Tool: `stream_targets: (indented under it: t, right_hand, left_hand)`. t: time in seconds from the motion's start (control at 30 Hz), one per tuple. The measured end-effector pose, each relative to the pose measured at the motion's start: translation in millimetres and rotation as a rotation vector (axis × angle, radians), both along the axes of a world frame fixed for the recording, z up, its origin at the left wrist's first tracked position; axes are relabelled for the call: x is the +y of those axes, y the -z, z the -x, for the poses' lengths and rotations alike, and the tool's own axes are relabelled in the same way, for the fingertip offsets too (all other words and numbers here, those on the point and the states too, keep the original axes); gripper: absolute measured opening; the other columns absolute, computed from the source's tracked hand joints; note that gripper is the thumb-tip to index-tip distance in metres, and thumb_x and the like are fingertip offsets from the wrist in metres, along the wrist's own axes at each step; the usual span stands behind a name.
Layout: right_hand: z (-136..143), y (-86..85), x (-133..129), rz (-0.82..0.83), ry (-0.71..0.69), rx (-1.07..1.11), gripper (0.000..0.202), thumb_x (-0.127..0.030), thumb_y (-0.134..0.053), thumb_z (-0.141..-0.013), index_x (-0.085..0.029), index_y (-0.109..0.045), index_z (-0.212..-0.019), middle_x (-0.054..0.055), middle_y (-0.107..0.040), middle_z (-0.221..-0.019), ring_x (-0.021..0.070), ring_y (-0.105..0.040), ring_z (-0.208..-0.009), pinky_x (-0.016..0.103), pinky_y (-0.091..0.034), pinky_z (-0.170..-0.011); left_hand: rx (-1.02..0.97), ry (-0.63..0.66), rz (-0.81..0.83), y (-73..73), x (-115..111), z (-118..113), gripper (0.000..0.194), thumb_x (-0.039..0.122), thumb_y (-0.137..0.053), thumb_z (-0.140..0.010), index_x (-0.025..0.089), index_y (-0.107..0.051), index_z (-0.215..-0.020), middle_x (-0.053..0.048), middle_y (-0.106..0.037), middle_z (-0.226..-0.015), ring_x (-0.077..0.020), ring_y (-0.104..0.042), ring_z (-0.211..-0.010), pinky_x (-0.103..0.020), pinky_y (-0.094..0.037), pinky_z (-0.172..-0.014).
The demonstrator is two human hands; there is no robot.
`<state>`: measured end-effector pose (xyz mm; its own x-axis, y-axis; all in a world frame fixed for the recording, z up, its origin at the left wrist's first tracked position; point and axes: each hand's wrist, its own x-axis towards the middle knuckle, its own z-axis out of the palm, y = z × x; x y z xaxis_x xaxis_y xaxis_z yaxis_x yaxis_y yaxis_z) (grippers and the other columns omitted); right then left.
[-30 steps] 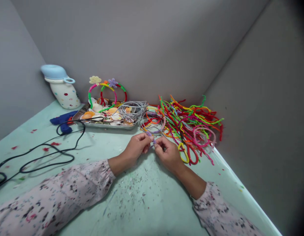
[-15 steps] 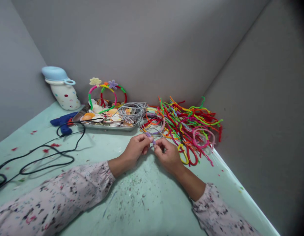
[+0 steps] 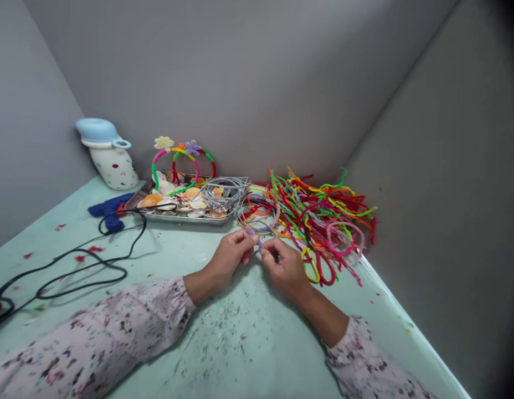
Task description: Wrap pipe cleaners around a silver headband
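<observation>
Above green table (image 3: 240, 360) — fuzzy lilac stem (image 3: 260, 244), thin, slanted — pinched by left hand (image 3: 231, 256) and right hand (image 3: 287, 270).

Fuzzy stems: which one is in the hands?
The purple stem, pinched by the left hand and the right hand; the multicoloured heap farther right lies unheld.

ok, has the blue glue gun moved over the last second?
No. The blue glue gun keeps its place at the left end of the metal tray; the whole view shifted slightly.
</observation>
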<state>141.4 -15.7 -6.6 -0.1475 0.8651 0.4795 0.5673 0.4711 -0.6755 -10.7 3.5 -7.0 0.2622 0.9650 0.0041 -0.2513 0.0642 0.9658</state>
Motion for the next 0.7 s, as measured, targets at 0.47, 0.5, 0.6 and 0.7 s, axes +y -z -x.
stream_targets:
  t: [0.47,0.5,0.6,0.7]
  right_hand:
    - [-3.3,1.6,0.9,-0.160,0.033,0.094,0.012,-0.021,-0.050,-0.091,-0.021,-0.061,-0.094,0.003,-0.063,-0.084,0.0164,-0.059,-0.079,0.029,-0.046,-0.073]
    - [-3.3,1.6,0.8,-0.159,0.029,0.088,0.012,-0.021,-0.050,-0.091,-0.021,-0.061,-0.095,0.003,-0.063,-0.085,0.0165,-0.059,-0.079,0.029,-0.046,-0.074]
    - [-3.4,1.8,0.8,-0.160,0.022,0.086,0.012,-0.021,-0.051,-0.090,-0.021,-0.060,-0.098,0.003,-0.063,-0.086,0.0161,-0.059,-0.078,0.029,-0.047,-0.072]
    - [-3.2,1.5,0.8,-0.159,0.030,0.089,0.015,-0.021,-0.054,-0.088,-0.021,-0.059,-0.103,0.002,-0.061,-0.084,0.0152,-0.058,-0.074,0.028,-0.047,-0.070]
  left_hand:
    - [-0.004,0.017,-0.025,-1.3,-0.2,2.3,0.021,0.035,-0.068,-0.079,0.015,-0.061,-0.080,0.005,-0.043,-0.058,-0.0045,-0.034,-0.047,-0.020,-0.023,-0.043]
    - [0.017,0.007,-0.030,-1.6,-0.6,2.4,0.021,0.035,-0.068,-0.078,0.015,-0.063,-0.080,0.005,-0.043,-0.058,-0.0047,-0.034,-0.048,-0.020,-0.023,-0.044]
    - [0.047,-0.022,-0.045,-2.2,-0.8,2.7,0.022,0.035,-0.069,-0.077,0.014,-0.065,-0.079,0.005,-0.044,-0.057,-0.0055,-0.034,-0.049,-0.021,-0.024,-0.045]
    - [0.052,-0.029,-0.057,-2.3,0.0,3.2,0.022,0.036,-0.068,-0.077,0.014,-0.064,-0.077,0.004,-0.043,-0.056,-0.0060,-0.033,-0.050,-0.021,-0.023,-0.046]
